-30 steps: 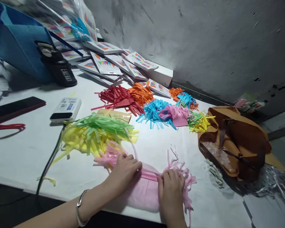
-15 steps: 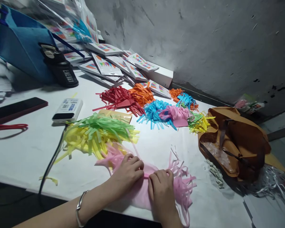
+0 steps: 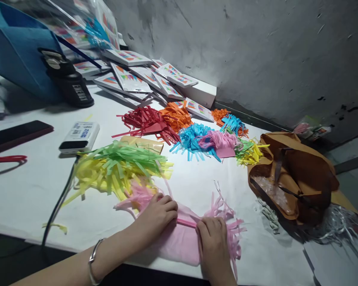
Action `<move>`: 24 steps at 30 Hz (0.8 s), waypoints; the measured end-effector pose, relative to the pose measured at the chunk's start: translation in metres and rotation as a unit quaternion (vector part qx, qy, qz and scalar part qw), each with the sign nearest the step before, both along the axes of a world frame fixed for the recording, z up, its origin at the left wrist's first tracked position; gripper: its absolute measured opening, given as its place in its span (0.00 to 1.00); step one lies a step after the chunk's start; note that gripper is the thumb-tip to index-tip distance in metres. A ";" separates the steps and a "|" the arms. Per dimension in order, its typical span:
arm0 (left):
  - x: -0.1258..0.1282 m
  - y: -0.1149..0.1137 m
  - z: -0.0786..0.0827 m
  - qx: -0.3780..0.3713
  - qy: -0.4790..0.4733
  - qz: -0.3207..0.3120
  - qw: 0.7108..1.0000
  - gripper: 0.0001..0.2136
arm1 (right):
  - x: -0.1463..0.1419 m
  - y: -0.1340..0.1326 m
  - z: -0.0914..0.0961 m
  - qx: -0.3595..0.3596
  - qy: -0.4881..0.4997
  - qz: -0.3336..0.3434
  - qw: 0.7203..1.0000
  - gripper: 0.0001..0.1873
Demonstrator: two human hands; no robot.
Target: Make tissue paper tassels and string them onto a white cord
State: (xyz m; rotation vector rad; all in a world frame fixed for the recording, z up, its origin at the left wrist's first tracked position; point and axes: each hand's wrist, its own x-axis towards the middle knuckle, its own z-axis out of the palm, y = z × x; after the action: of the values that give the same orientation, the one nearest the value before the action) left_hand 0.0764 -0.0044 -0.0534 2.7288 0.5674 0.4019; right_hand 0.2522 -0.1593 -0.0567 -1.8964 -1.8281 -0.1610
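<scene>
A sheet of pink tissue paper (image 3: 179,244) with fringed ends lies at the table's front edge. Across its middle runs a narrow rolled fold (image 3: 186,223) of deeper pink. My left hand (image 3: 162,214), with a silver bangle on its wrist, has its fingers curled on the left end of this fold. On the right end, my right hand (image 3: 212,238) presses with bent fingers. The undersides of my fingertips are hidden. Pink fringe sticks out beyond both hands; on the left it overlaps a yellow tissue fringe (image 3: 92,172), which has green fringe (image 3: 128,157) on top.
Red (image 3: 146,123), orange, blue and pink tissue bundles lie farther back. Behind them are piled flat printed packets (image 3: 131,81). A power bank (image 3: 79,137) with a black cable, a phone (image 3: 18,135) and a black bottle (image 3: 70,81) are left; a brown bag (image 3: 307,178) stands right.
My right hand has slid right along the fold, away from my left hand, so more of the pink roll shows between them. The whole view has shifted slightly.
</scene>
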 end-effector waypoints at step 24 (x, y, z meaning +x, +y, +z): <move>0.024 -0.003 0.012 0.055 -0.003 -0.030 0.998 0.07 | -0.027 0.025 0.000 0.025 -0.019 0.004 1.000 0.13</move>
State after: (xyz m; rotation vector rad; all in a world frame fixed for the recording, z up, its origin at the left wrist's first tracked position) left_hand 0.1006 -0.0074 -0.0412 2.8409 0.4751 0.4371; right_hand 0.2249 -0.1343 -0.0565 -1.8636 -1.8387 -0.2390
